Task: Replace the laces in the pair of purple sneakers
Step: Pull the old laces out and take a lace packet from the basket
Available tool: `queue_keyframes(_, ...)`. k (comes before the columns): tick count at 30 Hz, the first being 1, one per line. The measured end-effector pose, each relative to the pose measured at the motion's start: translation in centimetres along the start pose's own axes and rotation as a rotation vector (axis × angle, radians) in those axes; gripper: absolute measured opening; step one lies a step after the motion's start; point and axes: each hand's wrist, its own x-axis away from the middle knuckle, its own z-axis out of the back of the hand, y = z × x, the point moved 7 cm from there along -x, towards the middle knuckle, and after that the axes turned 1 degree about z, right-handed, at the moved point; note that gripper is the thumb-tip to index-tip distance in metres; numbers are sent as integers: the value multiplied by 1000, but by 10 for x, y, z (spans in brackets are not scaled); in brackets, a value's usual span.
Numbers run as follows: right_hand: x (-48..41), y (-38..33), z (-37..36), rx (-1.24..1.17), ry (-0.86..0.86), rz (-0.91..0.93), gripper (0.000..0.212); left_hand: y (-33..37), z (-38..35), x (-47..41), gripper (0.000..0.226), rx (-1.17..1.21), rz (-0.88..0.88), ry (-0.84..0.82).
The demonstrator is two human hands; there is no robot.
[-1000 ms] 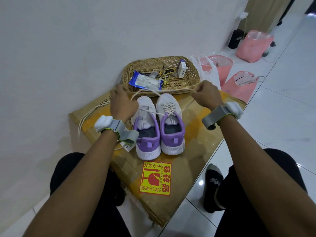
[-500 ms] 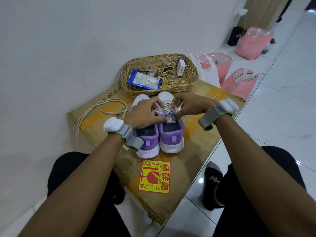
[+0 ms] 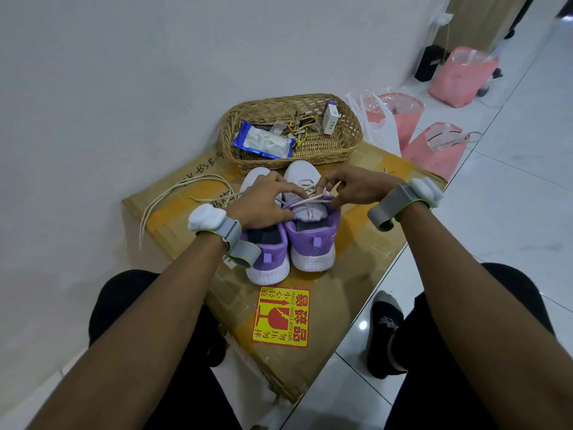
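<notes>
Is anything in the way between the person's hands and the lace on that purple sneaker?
Nothing visible does. The left hand and the right hand both pinch the lace directly above the sneaker; the basket lies beyond the toes.

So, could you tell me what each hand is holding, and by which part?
The right hand pinches the cream lace near its end, over the tongue of the right-hand sneaker; the left hand appears to pinch the same lace by the eyelets.

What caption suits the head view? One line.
Left hand and right hand pinch a cream lace over one purple sneaker atop a cardboard box, wicker basket behind.
</notes>
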Motion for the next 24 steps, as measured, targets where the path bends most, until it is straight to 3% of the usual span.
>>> queue_keyframes(5, 2, 1, 0, -63, -9, -2, 18, 0, -3, -6, 36, 28, 27, -39)
queue_keyframes(11, 3, 3, 4, -237, 39, 48, 48, -2, 6, -6, 40, 327, 43, 32)
queue_keyframes(15, 7, -1, 2, -528, 65, 15, 30, -6, 9, -2, 26, 503, 55, 87)
queue_keyframes(18, 14, 3, 16, -360, 188, -35, 30, -8, 15, 1, 19, 513, 77, 186)
queue_keyframes(21, 17, 20, 27, -386, 339, -138, 32, -24, 23, 1, 19, 505, 154, 351)
queue_keyframes(24, 16, 18, 19, -371, 276, -144, 34, -26, 22, 2, 17, 430, 142, 348)
